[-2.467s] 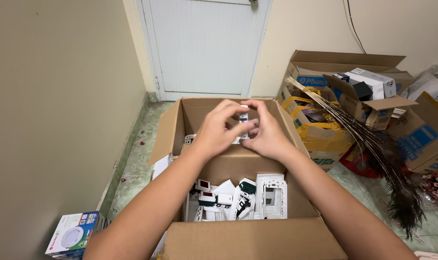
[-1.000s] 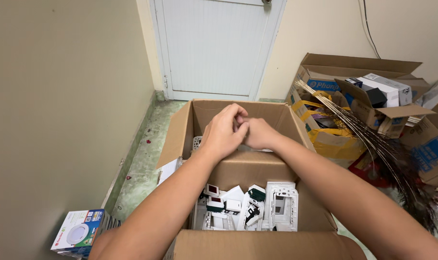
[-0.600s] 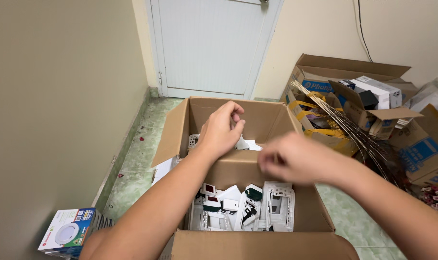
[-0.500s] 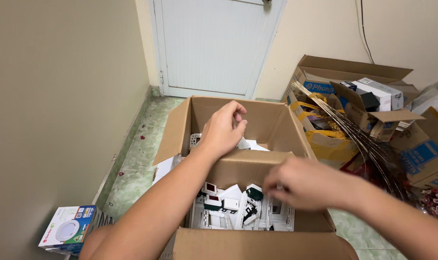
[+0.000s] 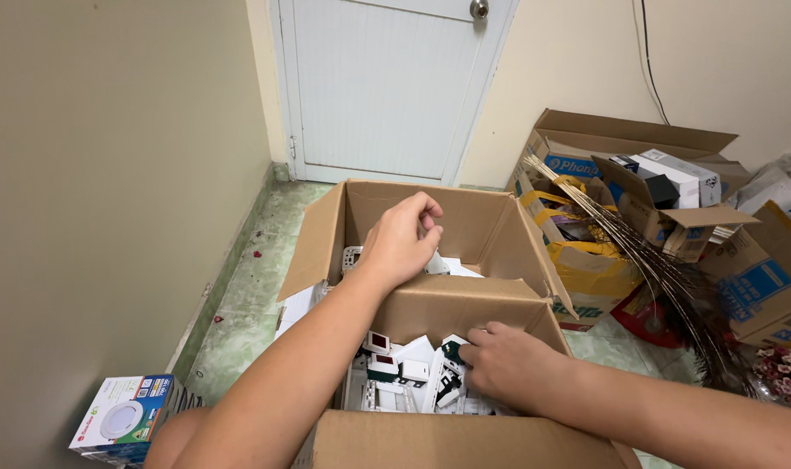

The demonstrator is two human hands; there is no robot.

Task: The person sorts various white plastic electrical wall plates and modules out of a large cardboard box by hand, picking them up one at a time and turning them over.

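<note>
Green-tiled floor (image 5: 248, 287) by a white door (image 5: 387, 87), two bare hands over an open cardboard box (image 5: 465, 304)

Nearest, the right hand (image 5: 508, 369) lies palm down in the near compartment, fingers curled loosely among the white switch parts (image 5: 404, 378); whether it grips one I cannot tell; beyond the cardboard divider, the left hand (image 5: 404, 243) hangs over the far compartment, fingers pinched on a small white piece (image 5: 436, 263); a boxed lamp (image 5: 122, 421) sits at the near left; further cartons (image 5: 673, 200) and a broom (image 5: 647, 260) crowd the right wall.

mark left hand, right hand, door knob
left hand (image 5: 404, 245), head view, back of the hand
right hand (image 5: 504, 365), head view, back of the hand
door knob (image 5: 479, 9), head view, round metal face
</note>
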